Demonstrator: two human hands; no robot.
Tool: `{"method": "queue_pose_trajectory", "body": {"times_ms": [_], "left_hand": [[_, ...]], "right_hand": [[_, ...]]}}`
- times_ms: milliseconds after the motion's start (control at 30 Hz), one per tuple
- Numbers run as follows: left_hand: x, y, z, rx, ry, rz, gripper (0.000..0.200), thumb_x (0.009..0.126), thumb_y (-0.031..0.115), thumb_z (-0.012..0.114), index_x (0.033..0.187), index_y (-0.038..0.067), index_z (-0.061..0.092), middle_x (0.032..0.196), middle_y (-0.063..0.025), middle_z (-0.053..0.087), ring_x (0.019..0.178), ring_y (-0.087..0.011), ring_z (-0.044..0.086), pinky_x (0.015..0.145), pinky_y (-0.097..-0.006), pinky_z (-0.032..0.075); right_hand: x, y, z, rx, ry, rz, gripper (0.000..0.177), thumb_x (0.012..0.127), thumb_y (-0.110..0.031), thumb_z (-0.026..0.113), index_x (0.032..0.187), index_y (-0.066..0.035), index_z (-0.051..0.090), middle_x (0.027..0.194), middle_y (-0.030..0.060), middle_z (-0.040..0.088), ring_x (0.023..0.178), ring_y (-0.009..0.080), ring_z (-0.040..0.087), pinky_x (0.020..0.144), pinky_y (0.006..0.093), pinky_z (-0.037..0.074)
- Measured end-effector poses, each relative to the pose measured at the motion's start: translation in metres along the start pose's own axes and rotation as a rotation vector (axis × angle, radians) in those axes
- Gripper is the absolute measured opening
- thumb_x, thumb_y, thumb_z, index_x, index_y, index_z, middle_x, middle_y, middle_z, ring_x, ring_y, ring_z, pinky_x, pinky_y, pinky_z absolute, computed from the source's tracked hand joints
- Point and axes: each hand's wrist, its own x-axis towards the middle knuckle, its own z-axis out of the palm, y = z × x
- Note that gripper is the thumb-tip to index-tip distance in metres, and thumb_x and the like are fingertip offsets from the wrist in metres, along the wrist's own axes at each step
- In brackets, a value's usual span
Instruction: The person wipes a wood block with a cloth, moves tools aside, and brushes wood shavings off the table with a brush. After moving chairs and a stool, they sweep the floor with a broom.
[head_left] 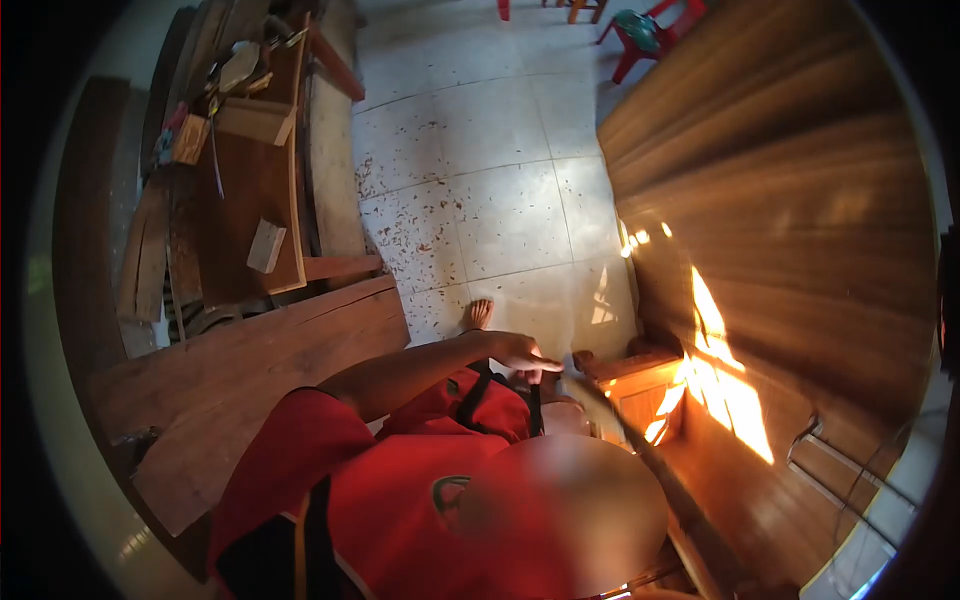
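Grip (521, 350): my left one is hanging just below the middle of my view, its index finger (546, 364) pointing toward four o'clock; I cannot tell whether the palm is clasping anything.
Right grip: I am not making it out, so I cannot tell its state.
Bar (648, 455): dark and wooden-looking, it is running toward five o'clock, its upper end lying near my fingertip; I cannot tell if they are touching.
Cabinet piece (632, 377): it is standing at four o'clock, beside the bar, catching sunlight.
Panel (780, 170): it is filling two to three o'clock.
Counter (250, 190): at ten o'clock it is carrying a pale block (266, 246) and other wood.
Plank (280, 345): it is stretching just below nine o'clock.
Floor (510, 215): brown flecks (428, 210) are lying scattered toward eleven o'clock.
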Motion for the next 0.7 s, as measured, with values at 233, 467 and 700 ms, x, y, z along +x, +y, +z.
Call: {"method": "queue_pose_trajectory", "body": {"times_ms": [233,467,700], "left_hand": [[0.009,0.079,-0.073,-1.120,-0.229,0.259,0.110,0.081,0.091,0.027,0.141,0.001,0.046,0.130,-0.0157,0.062,0.114,-0.0259,0.061,0.100,-0.0416,0.046],[0.083,0.116,-0.223,-1.664,0.542,0.375,0.028,0.090,0.026,0.073,0.102,0.005,0.057,0.086,-0.0074,0.062,0.076,-0.0208,0.066,0.072,-0.0350,0.058],[0.083,0.117,-0.399,-1.675,0.843,0.325,0.018,0.090,0.023,0.065,0.094,0.006,0.060,0.081,-0.0060,0.065,0.071,-0.0198,0.068,0.069,-0.0386,0.058]], "right_hand": [[0.095,-0.069,0.129,0.025,-0.429,-0.320,0.071,0.074,-0.034,0.083,0.132,-0.001,0.056,0.145,0.0172,0.044,0.127,0.0355,0.052,0.105,0.0442,0.045],[0.225,-0.114,0.256,0.060,-0.750,-0.603,0.078,0.070,-0.035,0.087,0.134,-0.002,0.055,0.150,0.0178,0.041,0.130,0.0377,0.050,0.106,0.0460,0.044],[0.426,-0.119,0.382,0.297,-1.243,-0.208,0.029,0.100,-0.005,0.052,0.128,-0.005,0.058,0.107,0.0141,0.071,0.096,0.0232,0.070,0.089,0.0361,0.054]]}}
